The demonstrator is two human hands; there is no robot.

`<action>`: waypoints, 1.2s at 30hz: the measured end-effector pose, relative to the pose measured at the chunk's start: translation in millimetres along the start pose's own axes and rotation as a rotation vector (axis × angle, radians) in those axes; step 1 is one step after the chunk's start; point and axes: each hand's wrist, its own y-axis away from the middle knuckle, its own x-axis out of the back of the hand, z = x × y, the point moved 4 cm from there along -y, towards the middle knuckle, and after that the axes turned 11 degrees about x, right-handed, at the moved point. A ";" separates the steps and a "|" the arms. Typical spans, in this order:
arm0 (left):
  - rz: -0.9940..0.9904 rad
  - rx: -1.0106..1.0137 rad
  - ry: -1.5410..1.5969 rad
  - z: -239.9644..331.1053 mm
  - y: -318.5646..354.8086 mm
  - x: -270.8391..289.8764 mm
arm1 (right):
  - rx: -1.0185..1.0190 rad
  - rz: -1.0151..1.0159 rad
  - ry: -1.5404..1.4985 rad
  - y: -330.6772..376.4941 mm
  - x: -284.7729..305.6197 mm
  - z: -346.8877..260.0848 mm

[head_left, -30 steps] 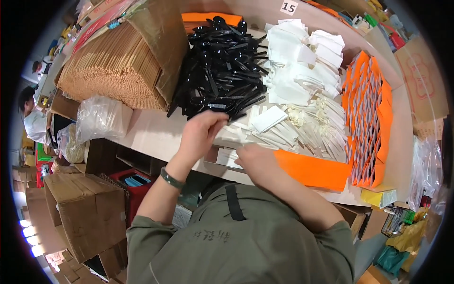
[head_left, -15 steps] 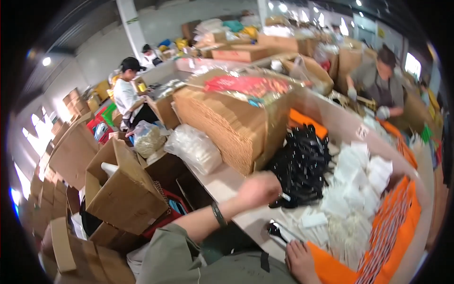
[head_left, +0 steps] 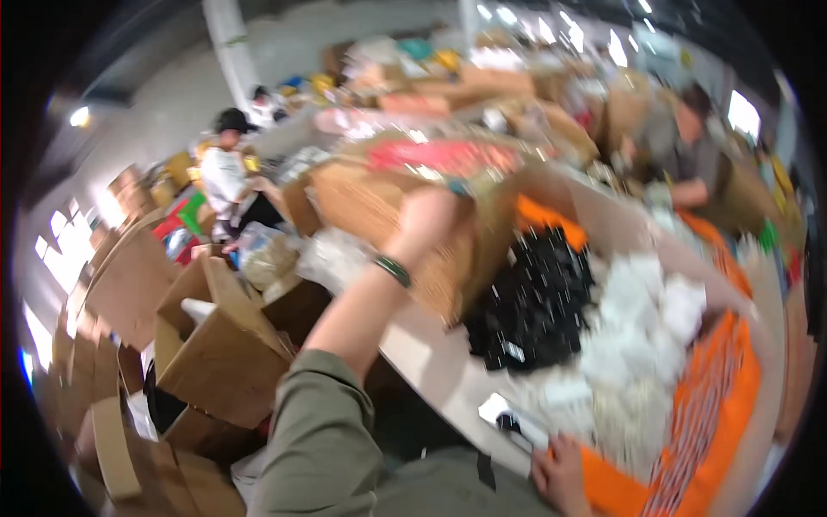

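My left hand (head_left: 435,215), a dark band on its wrist, is raised over the stack of brown cardboard sheets (head_left: 357,194). Motion smears it and its fingers are hidden, so any hold there is unclear. Low in front of me, my right hand (head_left: 564,474) has curled fingers closed on the lower end of a shiny, clear-looking packet with a dark piece (head_left: 508,422) in it. The packet lies at the near edge of the pale bench (head_left: 413,349). Beyond it are a heap of black glossy strips (head_left: 538,302) and a pile of white pieces (head_left: 633,319).
Orange sheets with a striped stack edge (head_left: 711,405) line the right side of the bench. An open cardboard box (head_left: 220,370) stands at left, near a clear bag (head_left: 267,254). One person (head_left: 228,177) works at far left, another (head_left: 689,155) across the bench at right.
My left hand has moved up and away from beside the black strips to the cardboard stack. The right hand and packet have shifted slightly right. The view is more blurred.
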 end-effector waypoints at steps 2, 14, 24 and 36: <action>0.145 0.002 0.019 -44.6 -11.5 -33.6 | -0.015 0.049 -0.036 -9.5 2.5 -0.1; -1.056 -0.338 0.983 21.1 248.4 -124.8 | -0.248 -0.118 -0.023 -3.3 15.3 2.7; -0.581 -0.339 0.765 110.9 294.7 -102.7 | -0.228 -0.056 0.052 -27.0 2.2 -6.7; -0.570 -0.638 0.904 110.9 302.7 -58.6 | -0.154 0.142 -0.027 -16.9 -0.2 -5.5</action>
